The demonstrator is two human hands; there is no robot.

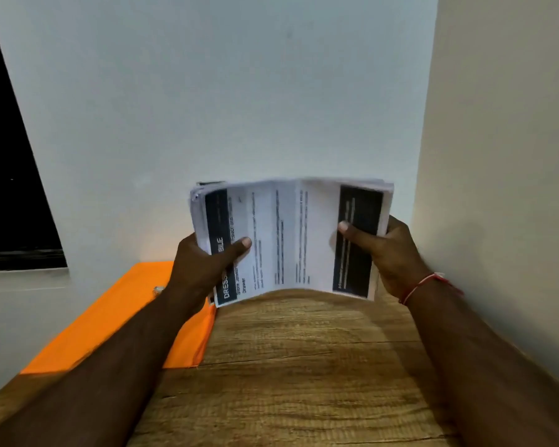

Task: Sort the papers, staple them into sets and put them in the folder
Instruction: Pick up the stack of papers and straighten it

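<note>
A wood-grain bench [288, 366] is set into a corner, bounded at the back by a pale wall [239, 91] and on the right by a cream side wall [497, 156]; a dark window [10, 188] is seen at the left. An orange folder [110, 317] is laid flat along the bench's left side. A stack of papers [288, 237] is held above the bench in front of the back wall, bowed in the middle, print facing the camera. Its left end is gripped by the left hand [200, 269] and its right end by the right hand [391, 253], thumbs pressed on the top sheet. A red thread [423, 282] is worn on the right wrist. Bare wood is left between the forearms.
</note>
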